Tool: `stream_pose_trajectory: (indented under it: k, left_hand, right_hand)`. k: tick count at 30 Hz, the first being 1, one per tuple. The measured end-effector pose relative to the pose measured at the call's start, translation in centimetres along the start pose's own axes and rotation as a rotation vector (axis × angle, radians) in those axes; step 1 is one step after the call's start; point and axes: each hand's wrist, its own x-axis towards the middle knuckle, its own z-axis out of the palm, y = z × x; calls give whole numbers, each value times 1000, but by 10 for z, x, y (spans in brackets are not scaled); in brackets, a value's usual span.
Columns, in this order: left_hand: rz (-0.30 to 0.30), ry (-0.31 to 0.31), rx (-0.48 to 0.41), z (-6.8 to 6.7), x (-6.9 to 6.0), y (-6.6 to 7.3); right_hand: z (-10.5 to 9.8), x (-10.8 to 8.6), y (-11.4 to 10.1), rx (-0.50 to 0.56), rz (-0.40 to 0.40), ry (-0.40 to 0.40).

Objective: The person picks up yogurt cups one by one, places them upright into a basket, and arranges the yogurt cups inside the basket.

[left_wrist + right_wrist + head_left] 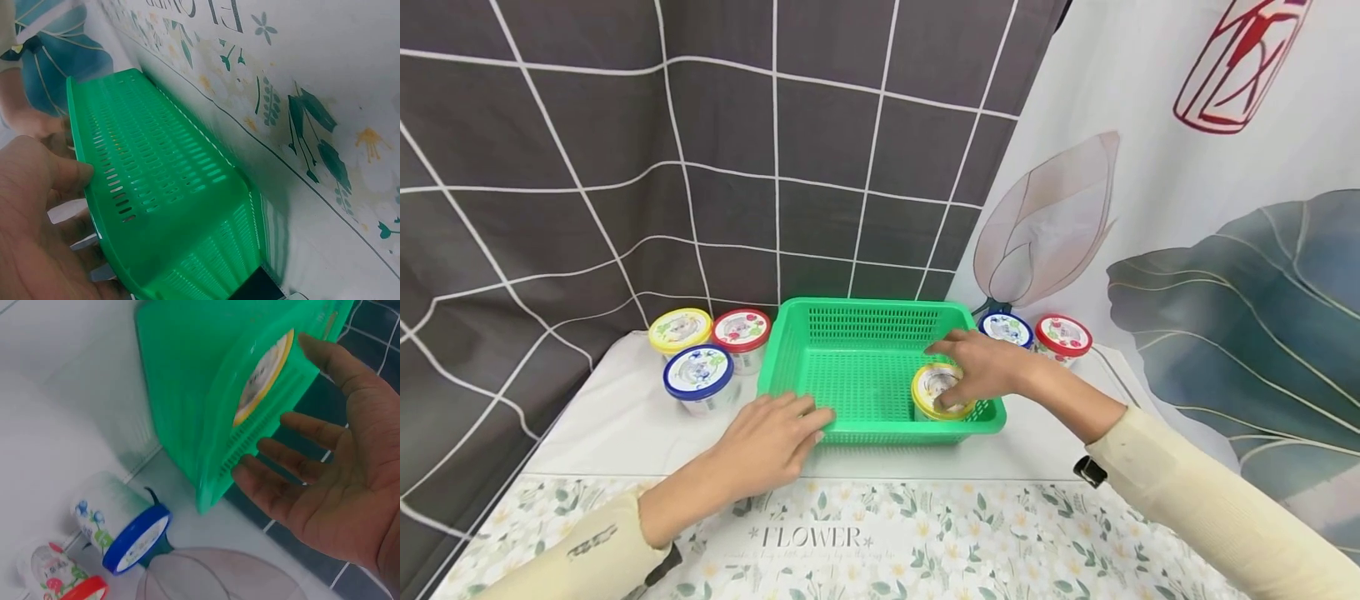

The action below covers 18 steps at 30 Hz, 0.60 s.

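A green plastic basket (880, 427) with slotted walls stands on the white cloth. One tub with a yellow-rimmed lid (928, 390) sits in its front right corner. My left hand (772, 439) grips the basket's front left rim, thumb outside and fingers inside, as the left wrist view shows. Over the yellow-lidded tub is my right hand (988, 367), its fingers spread and loosely bent. In the right wrist view that hand (350, 469) holds nothing, and the tub's lid (264, 381) shows beyond the basket rim.
Left of the basket stand tubs with yellow (679, 330), red (742, 329) and blue (698, 372) lids. To its right are a blue-lidded tub (1006, 329) and a red-lidded tub (1064, 335). A dark grid curtain (722, 125) hangs behind. Flowered cloth (880, 542) covers the front.
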Motion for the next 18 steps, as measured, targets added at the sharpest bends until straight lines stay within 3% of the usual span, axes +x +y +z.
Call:
stream_pose_trajectory:
  k: [18]
  left_hand:
    - [11,18,0,2,-1,0]
  right_hand:
    - [-20,-15,56,13,121,108]
